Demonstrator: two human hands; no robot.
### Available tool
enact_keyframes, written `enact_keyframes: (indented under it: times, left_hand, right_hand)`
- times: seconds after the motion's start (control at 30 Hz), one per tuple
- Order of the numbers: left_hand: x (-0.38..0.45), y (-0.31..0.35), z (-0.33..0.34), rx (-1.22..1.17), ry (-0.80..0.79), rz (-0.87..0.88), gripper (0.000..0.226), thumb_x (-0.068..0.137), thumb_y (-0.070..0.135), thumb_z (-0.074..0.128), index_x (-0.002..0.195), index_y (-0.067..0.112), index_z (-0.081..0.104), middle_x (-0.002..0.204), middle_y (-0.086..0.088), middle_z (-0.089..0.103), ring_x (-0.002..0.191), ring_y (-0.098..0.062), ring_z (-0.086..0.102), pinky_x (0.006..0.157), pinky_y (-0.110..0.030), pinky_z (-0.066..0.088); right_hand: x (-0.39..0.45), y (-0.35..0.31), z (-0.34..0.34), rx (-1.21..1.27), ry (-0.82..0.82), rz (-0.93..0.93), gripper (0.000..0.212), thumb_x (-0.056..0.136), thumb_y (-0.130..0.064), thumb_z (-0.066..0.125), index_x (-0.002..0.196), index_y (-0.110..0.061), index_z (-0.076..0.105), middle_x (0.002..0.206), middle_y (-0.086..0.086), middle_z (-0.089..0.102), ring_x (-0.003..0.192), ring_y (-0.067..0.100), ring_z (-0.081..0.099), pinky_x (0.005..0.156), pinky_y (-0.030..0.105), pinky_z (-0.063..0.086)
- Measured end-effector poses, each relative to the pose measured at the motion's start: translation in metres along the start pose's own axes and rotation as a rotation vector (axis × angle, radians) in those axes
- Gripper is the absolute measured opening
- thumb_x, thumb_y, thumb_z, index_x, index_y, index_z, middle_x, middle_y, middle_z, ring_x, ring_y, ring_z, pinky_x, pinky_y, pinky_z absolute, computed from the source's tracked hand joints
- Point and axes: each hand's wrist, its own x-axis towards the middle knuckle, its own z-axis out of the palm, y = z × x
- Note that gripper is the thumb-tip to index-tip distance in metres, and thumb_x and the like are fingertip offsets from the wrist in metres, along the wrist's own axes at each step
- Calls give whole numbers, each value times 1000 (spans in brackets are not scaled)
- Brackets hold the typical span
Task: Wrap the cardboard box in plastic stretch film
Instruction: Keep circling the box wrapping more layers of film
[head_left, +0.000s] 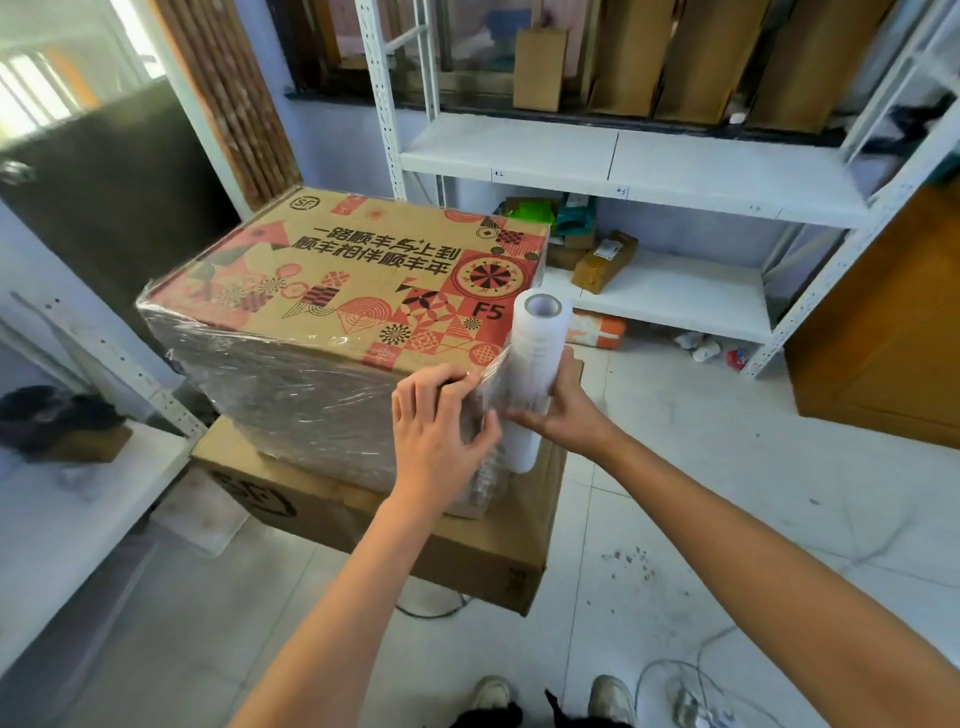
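Your left hand (439, 421) presses, fingers spread, on the film-wrapped printed brown cardboard box (337, 270) at its corner. Your right hand (566, 410) grips the upright white film roll (537, 343). A plain brown carton (467, 545) lies underneath.

Bright daylight from left, blurred, warped edges
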Motion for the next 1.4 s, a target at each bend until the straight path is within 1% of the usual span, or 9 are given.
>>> enact_keyframes:
  times: [0.1,0.2,0.37,0.7,0.97,1.13,1.23,1.33,1.4]
  left_hand:
    - [-2,4,-3,21,4,-47,44,75,31,72,108,14,49,111,-2,44,101,-22,43,88,-30,36]
    - [0,10,-4,48,42,-93,38,77,32,70,104,14,49,110,-2,45,100,-22,43,89,-28,35]
    - [3,19,-7,63,7,-145,32,81,30,66,104,15,51,111,-2,45,102,-23,43,95,-21,31]
    - [8,39,-11,74,-40,-267,31,76,27,70,91,0,64,103,-14,56,98,-26,47,91,-27,37]
    - [11,45,-10,61,-29,-284,28,75,22,71,89,-1,63,103,-11,53,95,-29,50,86,-32,42]
    - [9,44,-6,35,53,-300,26,71,12,73,92,8,57,106,-1,48,96,-27,49,89,-29,42]
    - [5,42,-9,8,73,-280,26,74,14,71,93,12,53,106,-3,47,95,-31,50,88,-32,42]
    - [3,38,-9,9,85,-281,24,77,19,71,93,12,54,105,-3,49,96,-29,50,88,-30,42]
    - [5,38,-5,14,102,-293,23,78,20,70,93,13,55,104,-4,49,96,-27,49,89,-27,40]
  right_hand:
    - [3,7,-8,-50,-136,-82,98,77,-11,73,146,-14,4,136,-8,27,127,0,29,103,15,32]
    - [7,13,-16,-67,-184,-137,92,79,-7,71,146,-17,8,136,-6,33,128,10,35,104,23,36]
    - [16,18,-35,-86,-253,-136,86,75,-20,79,143,-23,26,125,-10,46,112,8,48,76,-1,41]
    - [26,26,-58,-2,-158,-210,78,65,-24,86,118,-33,31,112,-8,46,99,5,47,76,18,42]
    - [45,36,-48,-127,-118,-192,99,60,-45,86,134,-19,26,130,6,45,117,24,48,89,44,50]
    - [47,42,-31,-105,-105,-216,107,59,-50,84,139,-22,19,135,7,41,122,25,47,93,40,48]
    - [53,44,-38,-105,-281,-273,111,63,-49,79,142,-33,3,143,3,33,129,22,40,101,39,45]
    - [55,50,-45,-105,-411,-298,100,71,-40,74,136,-50,-1,142,-6,32,128,11,38,101,24,41]
    - [55,55,-48,-19,-409,-236,89,75,-29,77,135,-47,14,130,-8,43,118,8,47,89,10,43]
